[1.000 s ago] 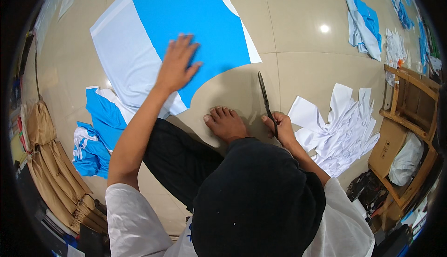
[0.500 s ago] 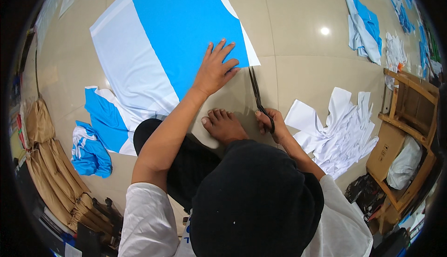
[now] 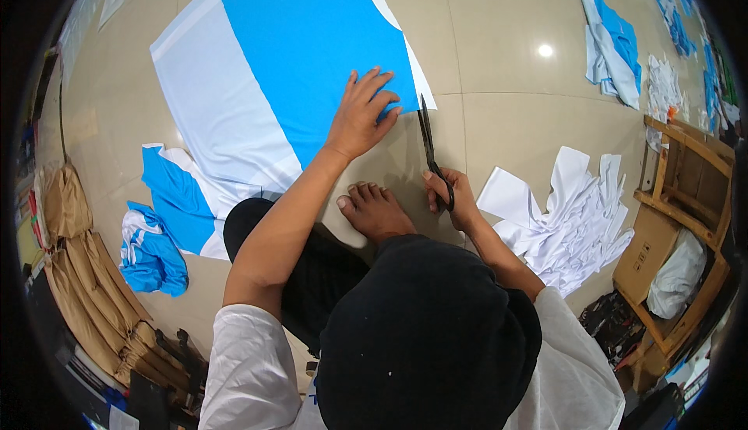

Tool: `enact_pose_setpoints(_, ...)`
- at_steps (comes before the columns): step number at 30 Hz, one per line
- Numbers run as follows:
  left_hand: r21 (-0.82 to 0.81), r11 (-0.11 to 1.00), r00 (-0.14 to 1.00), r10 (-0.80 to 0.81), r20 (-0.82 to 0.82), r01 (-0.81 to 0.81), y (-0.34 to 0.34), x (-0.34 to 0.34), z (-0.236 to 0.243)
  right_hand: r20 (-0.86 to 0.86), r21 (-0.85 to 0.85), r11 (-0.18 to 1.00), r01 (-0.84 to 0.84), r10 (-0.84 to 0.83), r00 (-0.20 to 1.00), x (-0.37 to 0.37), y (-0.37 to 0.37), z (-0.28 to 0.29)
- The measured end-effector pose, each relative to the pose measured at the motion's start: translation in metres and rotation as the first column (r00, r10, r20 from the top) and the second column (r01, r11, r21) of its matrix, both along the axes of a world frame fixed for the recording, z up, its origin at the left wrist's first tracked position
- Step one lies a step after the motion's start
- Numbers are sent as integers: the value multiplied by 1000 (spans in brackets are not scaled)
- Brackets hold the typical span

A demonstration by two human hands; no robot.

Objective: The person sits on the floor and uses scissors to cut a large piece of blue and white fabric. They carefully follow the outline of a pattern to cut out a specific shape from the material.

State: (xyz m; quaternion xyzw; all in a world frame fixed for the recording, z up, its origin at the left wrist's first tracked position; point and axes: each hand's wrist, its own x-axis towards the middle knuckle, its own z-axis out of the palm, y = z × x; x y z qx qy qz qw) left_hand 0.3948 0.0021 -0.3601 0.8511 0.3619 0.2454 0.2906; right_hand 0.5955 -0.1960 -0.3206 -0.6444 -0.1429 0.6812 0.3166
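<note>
A large blue fabric panel [image 3: 304, 33] with a pale band along its left side and white edging on its right lies flat on the tiled floor. On its lower right part rests my left hand [image 3: 361, 114], fingers spread over the cloth. My right hand [image 3: 456, 196] grips a pair of black scissors [image 3: 428, 138] by the handles. Their blades point away from me, and the tips lie at the panel's lower right corner, over the white edging [image 3: 421, 87]. My bare foot [image 3: 377, 213] is close below the cloth, between my two arms.
White fabric scraps [image 3: 573, 227] are heaped right of my right hand. Crumpled blue and white cloth [image 3: 152, 251] lies at left. Folded blue and white pieces [image 3: 612, 44] lie far right, near a wooden frame [image 3: 686, 220] with a cardboard box [image 3: 647, 251]. Brown covers [image 3: 86, 274] stand along the left.
My right hand has moved the scissors slightly forward, so their tips now reach over the panel's corner. My left hand has barely shifted on the cloth.
</note>
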Motion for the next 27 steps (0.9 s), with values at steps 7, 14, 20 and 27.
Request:
enact_pose_setpoints(7, 157, 923, 890, 381, -249, -352, 19, -7, -2, 91, -15, 1000, -21, 23, 996, 2, 12, 5)
enact_pose_setpoints(14, 150, 924, 878, 381, -290, -352, 21, -12, -7, 122, -26, 1000, -2, 5, 993, 0, 11, 5)
enact_pose_setpoints(20, 131, 926, 877, 377, -297, -354, 21, -12, -7, 111, -25, 1000, 18, -16, 994, -5, 13, 4)
enact_pose_setpoints(27, 138, 926, 877, 377, -298, -351, 21, -12, -8, 115, -43, 999, -2, 7, 993, -5, 14, 5)
